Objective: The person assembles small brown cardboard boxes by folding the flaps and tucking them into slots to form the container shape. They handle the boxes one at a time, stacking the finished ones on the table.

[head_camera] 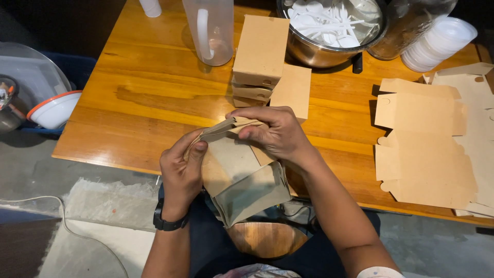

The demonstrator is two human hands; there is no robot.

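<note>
Closest to the camera, over the person's lap and a round wooden stool seat [266, 239], both hands work on one half-folded brown cardboard box [242, 177]. The left hand [181, 172], with a black watch [167, 223] at the wrist, is curled around the box's left edge, thumb pressing on a flap. The right hand [275, 134] grips the top flap from above, fingers bent over the fold — so both hands are closed on the cardboard, neither spread. The box hangs in the air just at the near edge of the wooden worktop [149, 92], its grey inner lining (slightly glossy) facing the camera.

To the right on the worktop lies a stack of flat, unfolded box blanks [427, 149]. Just beyond the hands stands a pile of finished boxes [260, 56], with one more [294, 90] leaning against its right side.

Further back stand a clear plastic jug [211, 31] with a white handle, a steel bowl [329, 49] full of white plastic spoons [329, 23] and a stack of clear lidded cups [437, 44] lying on its side — a clear bag or container beside it is hard to make out. Off to the left, below the worktop, sits a white bowl with an orange rim [54, 109].
</note>
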